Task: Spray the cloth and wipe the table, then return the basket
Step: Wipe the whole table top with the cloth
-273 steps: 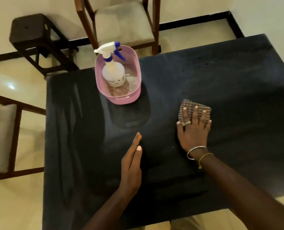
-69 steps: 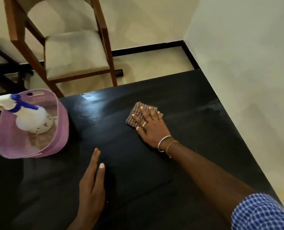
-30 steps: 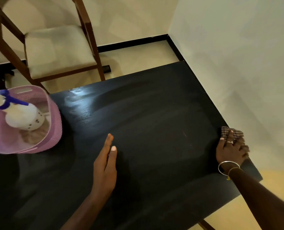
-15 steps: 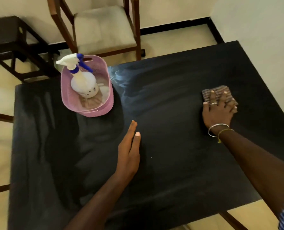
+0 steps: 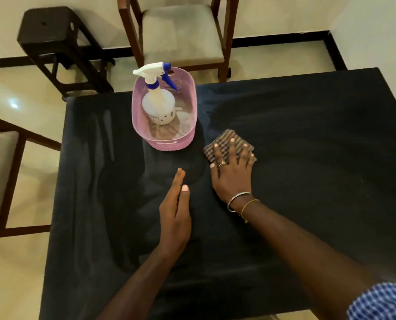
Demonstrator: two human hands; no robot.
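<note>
Basket [image 5: 164,144] on table [image 5: 307,181] far edge; spray bottle [image 5: 158,107] inside basket; cloth [image 5: 227,142] just right of basket; chair [image 5: 180,35] behind basket.

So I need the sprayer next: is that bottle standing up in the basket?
Upright: the white spray bottle stands in the pink plastic basket, blue trigger on top.

A single head-worn wide-angle view is taken from above the near edge of the black table [image 5: 307,181], faced forward and steeply down. Both forearms are seen entering from the bottom of the frame at close range. The table's far edge, a wooden chair [image 5: 180,31], a dark stool [image 5: 49,28] and the wall base are taken in beyond. No second view is provided.
</note>
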